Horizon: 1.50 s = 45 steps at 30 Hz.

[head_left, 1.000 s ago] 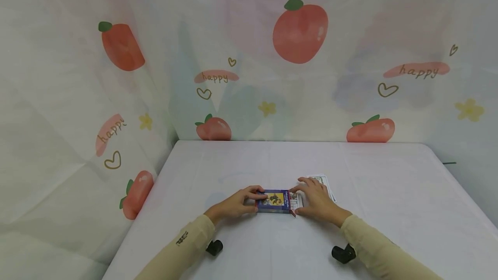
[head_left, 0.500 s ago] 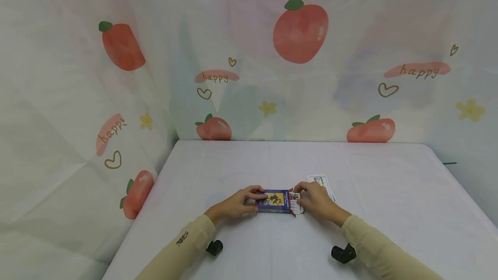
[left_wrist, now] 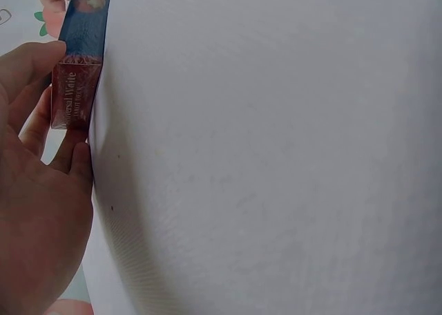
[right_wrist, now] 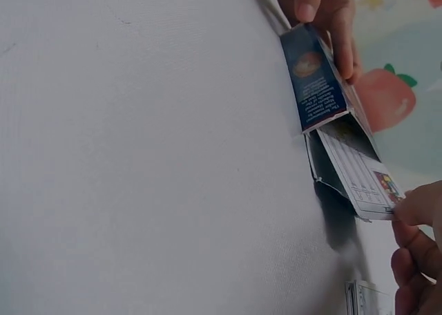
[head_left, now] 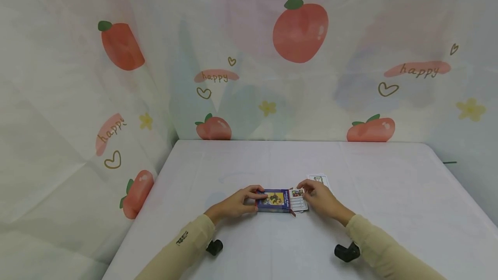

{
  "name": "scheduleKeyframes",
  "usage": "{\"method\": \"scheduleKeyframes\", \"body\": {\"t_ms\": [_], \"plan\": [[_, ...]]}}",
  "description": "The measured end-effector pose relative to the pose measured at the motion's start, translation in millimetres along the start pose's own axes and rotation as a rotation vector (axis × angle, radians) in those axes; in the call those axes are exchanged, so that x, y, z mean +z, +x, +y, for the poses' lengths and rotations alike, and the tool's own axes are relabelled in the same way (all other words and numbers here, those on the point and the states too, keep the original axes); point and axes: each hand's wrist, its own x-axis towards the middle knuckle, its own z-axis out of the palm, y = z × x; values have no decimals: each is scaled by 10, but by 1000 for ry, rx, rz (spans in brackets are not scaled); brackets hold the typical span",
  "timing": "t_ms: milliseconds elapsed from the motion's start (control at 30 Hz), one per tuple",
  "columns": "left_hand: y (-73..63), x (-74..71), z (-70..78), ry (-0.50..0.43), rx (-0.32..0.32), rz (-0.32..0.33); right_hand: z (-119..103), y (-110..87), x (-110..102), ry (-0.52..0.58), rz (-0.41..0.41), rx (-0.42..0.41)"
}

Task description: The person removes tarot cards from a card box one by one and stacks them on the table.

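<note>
A blue tarot card box (head_left: 272,201) lies flat on the table, its red end panel reading "Universal Waite Tarot Deck" in the left wrist view. My left hand (head_left: 235,202) grips its left end, thumb on the near side and fingers on the far side and top. From the open right end sticks out a white printed card (right_wrist: 356,178) with text lines and a small coloured picture. My right hand (head_left: 323,199) pinches that card's outer corner between thumb and fingers. The box's inside is mostly dark in the right wrist view.
Behind my right hand lies a small pile of cards (head_left: 318,179), partly covered by it. Black wrist devices (head_left: 347,252) show beneath both sleeves. The white table (head_left: 249,163) meets a fruit-printed backdrop (head_left: 249,98) at its back edge.
My right hand has closed its fingers on the white card and moved slightly right, drawing it further out of the box. The left hand and box have stayed in place.
</note>
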Motion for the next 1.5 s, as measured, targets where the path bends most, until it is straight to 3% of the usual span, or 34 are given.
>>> {"method": "scheduleKeyframes", "body": {"t_ms": [667,1033,1500], "plan": [[6,-4,34,7,-2,-2,110,-52,-207,99,25,44],[28,-13,16,-1,7,-7,161,-90,-375,119,142,-6],[8,-4,27,5,1,-2,196,-151,-519,194,127,-1]]}}
